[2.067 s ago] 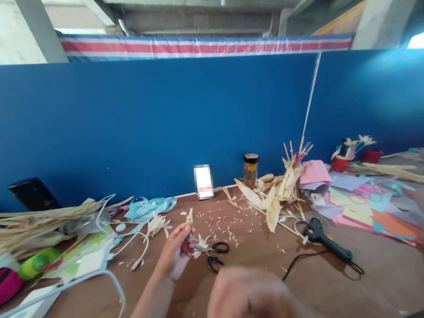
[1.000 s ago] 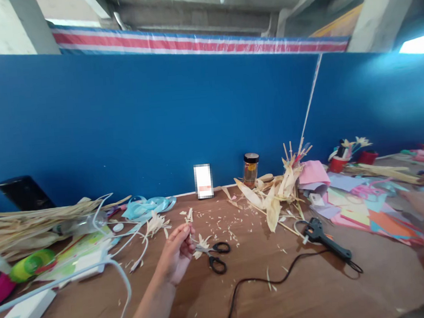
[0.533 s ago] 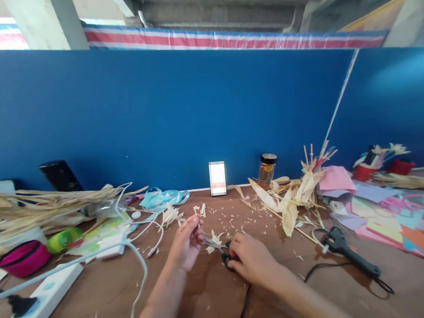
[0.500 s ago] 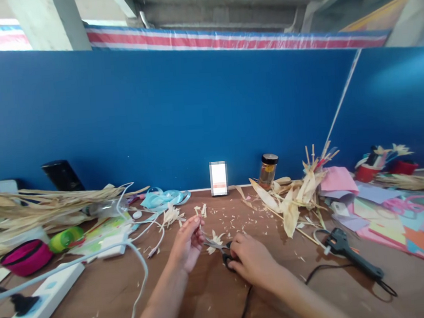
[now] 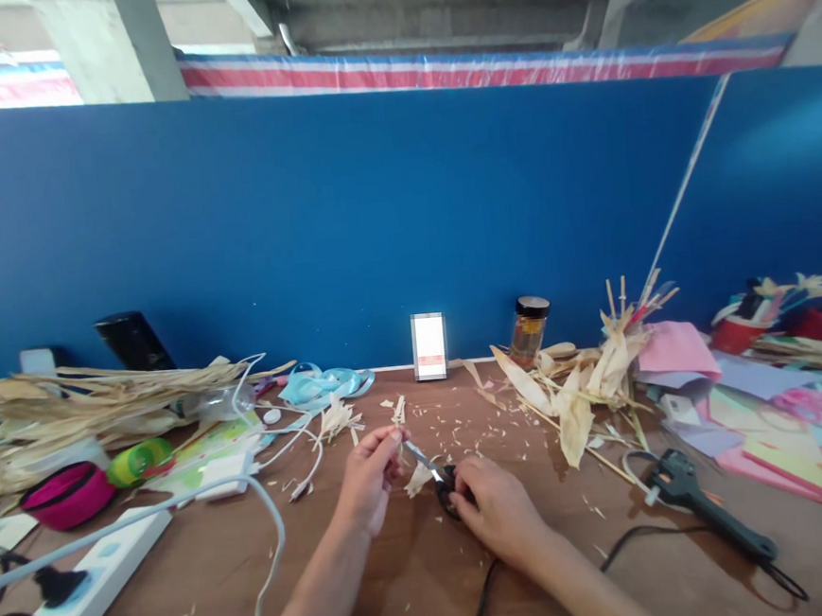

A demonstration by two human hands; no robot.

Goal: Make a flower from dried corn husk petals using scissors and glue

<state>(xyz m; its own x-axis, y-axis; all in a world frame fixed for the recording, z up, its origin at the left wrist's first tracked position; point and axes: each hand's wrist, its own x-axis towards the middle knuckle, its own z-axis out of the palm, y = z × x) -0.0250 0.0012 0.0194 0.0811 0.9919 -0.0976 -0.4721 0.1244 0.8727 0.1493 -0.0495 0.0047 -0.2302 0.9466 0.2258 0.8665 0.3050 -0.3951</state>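
Note:
My right hand [image 5: 494, 505] is closed around the black handles of a pair of scissors [image 5: 442, 481]. Their metal blades point up and left, the tips meeting the fingertips of my left hand [image 5: 373, 468]. Those fingers pinch a small pale piece that looks like dried husk, mostly hidden by the fingers. Under the blades, between both hands, lies a pale cut husk flower [image 5: 419, 479] on the brown table [image 5: 403, 574]. Pale husk scraps [image 5: 463, 425] are scattered beyond my hands.
A black glue gun [image 5: 711, 503] with its cord lies right. Behind it are husks [image 5: 574, 418], a lidded jar [image 5: 529, 330] and coloured paper [image 5: 769, 432]. On the left are a power strip [image 5: 112, 583], white cables, blue ribbon [image 5: 324, 383] and long dried husks [image 5: 105, 398].
The view has shifted slightly. The scissors blades show more plainly against my left fingertips, and my left hand has turned a little. Both hands keep their grip.

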